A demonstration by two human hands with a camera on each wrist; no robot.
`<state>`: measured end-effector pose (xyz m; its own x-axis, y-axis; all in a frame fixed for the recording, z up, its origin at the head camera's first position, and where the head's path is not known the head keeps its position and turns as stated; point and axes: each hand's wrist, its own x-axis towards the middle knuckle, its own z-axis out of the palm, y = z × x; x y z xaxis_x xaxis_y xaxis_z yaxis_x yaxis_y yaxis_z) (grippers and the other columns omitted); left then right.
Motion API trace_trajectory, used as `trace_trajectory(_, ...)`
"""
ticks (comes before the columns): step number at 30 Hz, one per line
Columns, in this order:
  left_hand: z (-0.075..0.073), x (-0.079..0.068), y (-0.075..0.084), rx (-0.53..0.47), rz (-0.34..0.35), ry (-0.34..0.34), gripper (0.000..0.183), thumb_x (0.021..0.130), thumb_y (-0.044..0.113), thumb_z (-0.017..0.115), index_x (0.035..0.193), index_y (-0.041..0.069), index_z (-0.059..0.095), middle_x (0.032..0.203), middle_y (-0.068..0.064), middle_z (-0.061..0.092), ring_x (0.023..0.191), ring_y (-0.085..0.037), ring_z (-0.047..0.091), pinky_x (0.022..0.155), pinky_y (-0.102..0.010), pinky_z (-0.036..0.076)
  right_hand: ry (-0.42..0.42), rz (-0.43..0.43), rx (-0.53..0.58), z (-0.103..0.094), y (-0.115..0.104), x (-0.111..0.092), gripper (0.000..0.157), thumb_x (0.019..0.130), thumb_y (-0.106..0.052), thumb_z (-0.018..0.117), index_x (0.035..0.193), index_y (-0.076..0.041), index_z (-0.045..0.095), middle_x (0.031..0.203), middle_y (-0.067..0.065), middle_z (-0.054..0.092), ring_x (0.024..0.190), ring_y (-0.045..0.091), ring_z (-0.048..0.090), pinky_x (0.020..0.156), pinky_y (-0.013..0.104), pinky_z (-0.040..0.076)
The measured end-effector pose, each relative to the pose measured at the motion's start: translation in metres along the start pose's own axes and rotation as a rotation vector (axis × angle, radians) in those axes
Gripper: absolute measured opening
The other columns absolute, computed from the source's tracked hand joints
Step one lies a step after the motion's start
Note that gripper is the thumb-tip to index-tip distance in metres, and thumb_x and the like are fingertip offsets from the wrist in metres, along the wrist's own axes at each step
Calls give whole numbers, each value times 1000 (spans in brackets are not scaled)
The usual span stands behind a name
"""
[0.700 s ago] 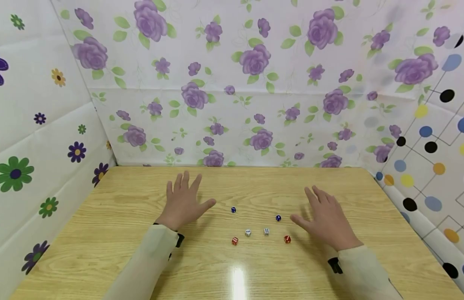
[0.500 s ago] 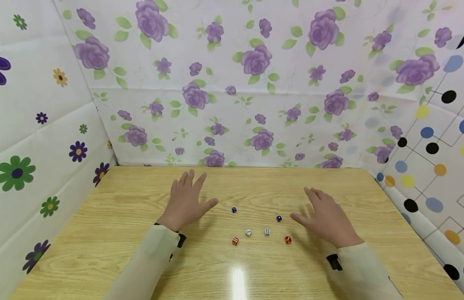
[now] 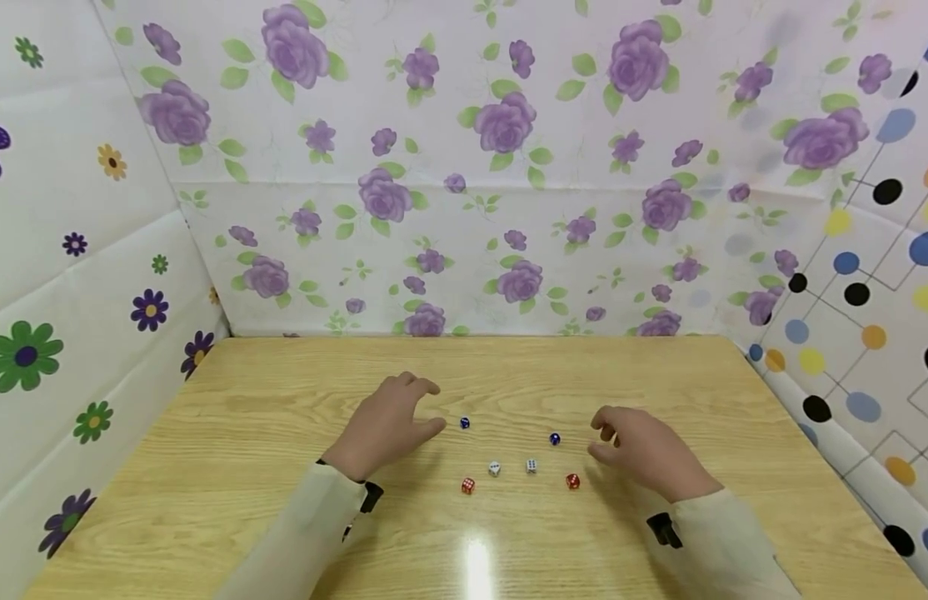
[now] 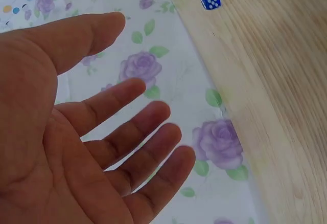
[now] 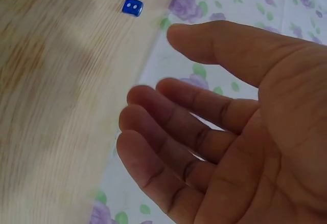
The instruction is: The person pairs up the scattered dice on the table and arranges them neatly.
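Observation:
My left hand (image 3: pixel 389 425) is over the left part of the table, its thumb and forefinger apart and nothing between them. Just right of its fingertips lies a blue die (image 3: pixel 465 423), which the left wrist view shows too. Across from it, my right hand (image 3: pixel 647 450) has loosely bent fingers and holds nothing. A second blue die (image 3: pixel 555 439) lies left of those fingertips, and a red die (image 3: pixel 572 481) lies a little nearer to me. Between the hands are two white dice, one on the left (image 3: pixel 494 469) and one on the right (image 3: pixel 531 466). Another red die (image 3: pixel 467 485) lies nearest the front.
The wooden table (image 3: pixel 299 367) ends at a hanging cloth with purple roses (image 3: pixel 509 125) at the back. A flowered cloth (image 3: pixel 52 275) borders the left side, and a dotted cloth (image 3: pixel 876 317) the right.
The fingers of both hands have bent inward from a spread pose. My left hand has shifted slightly right and toward me. The dice lie where they were.

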<state>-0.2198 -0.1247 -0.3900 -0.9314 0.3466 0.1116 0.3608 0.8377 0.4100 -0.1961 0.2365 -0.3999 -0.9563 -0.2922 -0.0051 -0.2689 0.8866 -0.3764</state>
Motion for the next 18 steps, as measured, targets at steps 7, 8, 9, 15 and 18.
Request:
trace_trajectory(7,0,-4,9,-33,88,-68,33,99,32,70,127,14,69,116,-6,70,110,-26,66,89,-44,55,-19,-23,2,5,-9,0,13,94,-11,75,107,-11,73,89,-6,67,81,10,61,72,37,54)
trace_trajectory(8,1,-4,10,-40,98,-80,31,99,31,71,125,14,70,113,-5,70,107,-26,66,88,-44,55,-25,-26,3,6,-11,0,11,94,-10,75,105,-12,73,89,-7,67,81,10,61,73,37,54)
trace_trajectory(9,1,-4,11,-49,107,-93,29,99,30,71,123,14,71,110,-4,70,103,-24,66,86,-43,54,-33,-35,4,7,-12,0,10,94,-9,74,103,-12,73,89,-7,67,81,9,61,73,37,54)
trace_trajectory(15,10,-6,19,-28,149,-149,23,97,26,72,114,12,74,96,4,67,86,-12,61,78,-36,53,-99,-109,35,11,-14,-1,14,94,-1,69,96,-14,73,88,-8,68,80,8,60,74,35,53)
trace_trajectory(18,17,-7,24,-22,169,-190,22,96,25,72,112,11,75,92,6,66,82,-9,59,74,-34,52,-121,-137,52,13,-12,-2,18,94,0,67,94,-17,73,88,-10,67,79,6,58,72,32,52)
